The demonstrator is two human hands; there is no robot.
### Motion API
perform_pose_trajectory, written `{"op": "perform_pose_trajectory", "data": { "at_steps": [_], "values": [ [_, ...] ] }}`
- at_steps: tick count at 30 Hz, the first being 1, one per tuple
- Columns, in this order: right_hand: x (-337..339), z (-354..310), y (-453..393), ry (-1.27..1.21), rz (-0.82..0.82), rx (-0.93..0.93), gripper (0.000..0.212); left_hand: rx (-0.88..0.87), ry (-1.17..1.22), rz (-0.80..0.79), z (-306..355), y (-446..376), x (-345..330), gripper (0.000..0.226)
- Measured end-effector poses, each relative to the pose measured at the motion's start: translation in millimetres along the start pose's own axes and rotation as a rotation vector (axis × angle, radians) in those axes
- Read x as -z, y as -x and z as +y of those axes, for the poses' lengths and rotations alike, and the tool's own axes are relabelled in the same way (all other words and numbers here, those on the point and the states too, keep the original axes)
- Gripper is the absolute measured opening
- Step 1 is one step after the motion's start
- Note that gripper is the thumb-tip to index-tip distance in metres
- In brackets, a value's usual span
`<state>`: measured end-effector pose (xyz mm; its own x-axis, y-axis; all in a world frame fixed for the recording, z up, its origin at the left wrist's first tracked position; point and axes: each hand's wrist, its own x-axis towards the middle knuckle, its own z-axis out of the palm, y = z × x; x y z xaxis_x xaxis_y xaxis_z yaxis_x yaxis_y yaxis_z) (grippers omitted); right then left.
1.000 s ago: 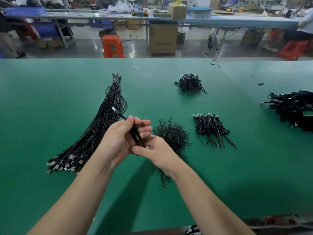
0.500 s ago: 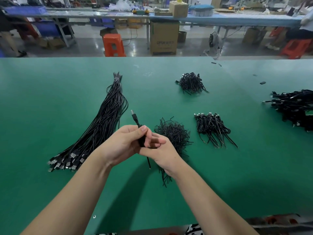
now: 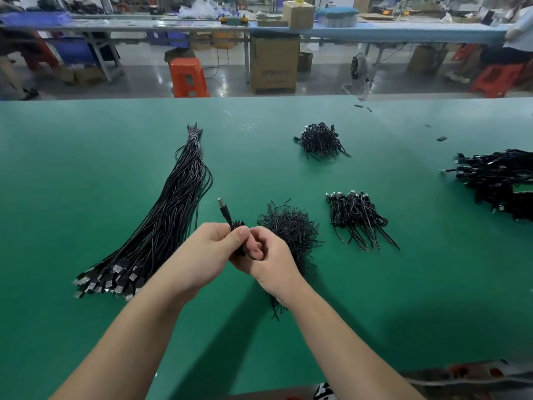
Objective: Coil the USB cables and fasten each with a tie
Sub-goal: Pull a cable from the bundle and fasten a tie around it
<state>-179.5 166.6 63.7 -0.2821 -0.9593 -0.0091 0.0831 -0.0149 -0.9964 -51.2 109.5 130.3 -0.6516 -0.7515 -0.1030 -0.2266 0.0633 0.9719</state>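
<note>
Above the green table (image 3: 86, 168), my left hand (image 3: 207, 252) and my right hand (image 3: 271, 261) meet around one black USB cable (image 3: 227, 216). Both hold its coiled part, and its plug end sticks up to the left of my left thumb. A long bundle of straight black USB cables (image 3: 170, 215) lies to the left, plugs toward me. Just behind my right hand sits a loose heap of black ties (image 3: 288, 226). Coiled cables (image 3: 357, 217) lie in a pile to the right of the ties.
Another small pile of black coiled cables (image 3: 321, 140) lies farther back. A large heap of black cables (image 3: 496, 180) sits at the right edge. Small black bits (image 3: 441, 138) lie on the far right of the table. Beyond the table are stools, boxes and workbenches.
The plug end has swung from pointing far left to standing more upright. My hands have closed together, and the tie tail that hung below them half a second ago is gone from view.
</note>
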Motion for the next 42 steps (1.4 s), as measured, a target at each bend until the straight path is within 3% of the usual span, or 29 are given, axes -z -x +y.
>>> {"op": "perform_pose_trajectory", "data": {
  "at_steps": [2,4,8,11,16,21,24,29,34,37,39,42],
  "values": [
    [9,-3,-2,0.255,0.077,0.104,0.024,-0.054,-0.312,0.167,-4,2,-3,0.038],
    [13,-7,-2,0.563,0.023,0.185,0.023,-0.088,-0.451,0.243,-7,2,-4,0.036],
    [5,-8,-2,0.932,-0.079,0.258,0.019,-0.07,-0.422,0.31,-8,-3,-4,0.034],
    [-2,-5,-2,1.123,-0.114,0.301,0.04,-0.032,-0.376,0.312,-6,-9,-3,0.034],
    [-4,-7,2,1.013,-0.025,0.294,0.037,0.0,-0.263,0.283,-7,-13,0,0.047],
    [0,-11,3,0.85,0.052,0.173,0.025,-0.129,-0.245,0.448,-9,-15,6,0.022],
    [1,-8,4,0.95,-0.037,0.217,0.023,-0.098,-0.197,0.259,-12,-18,15,0.03],
    [-1,-3,4,1.052,-0.046,0.33,0.036,-0.134,-0.438,0.139,-6,-24,24,0.022],
    [-2,2,4,1.082,-0.092,0.264,0.032,-0.073,-0.68,0.018,-2,-24,29,0.037],
    [-3,3,5,1.067,-0.116,0.206,0.03,-0.083,-0.752,0.025,-3,-27,30,0.03],
    [-5,4,5,1.004,-0.164,0.153,0.025,-0.095,-0.813,0.039,-7,-30,29,0.024],
    [-5,5,4,0.706,-0.23,0.004,0.013,-0.094,-0.832,0.055,-13,-31,31,0.019]
  ]
}}
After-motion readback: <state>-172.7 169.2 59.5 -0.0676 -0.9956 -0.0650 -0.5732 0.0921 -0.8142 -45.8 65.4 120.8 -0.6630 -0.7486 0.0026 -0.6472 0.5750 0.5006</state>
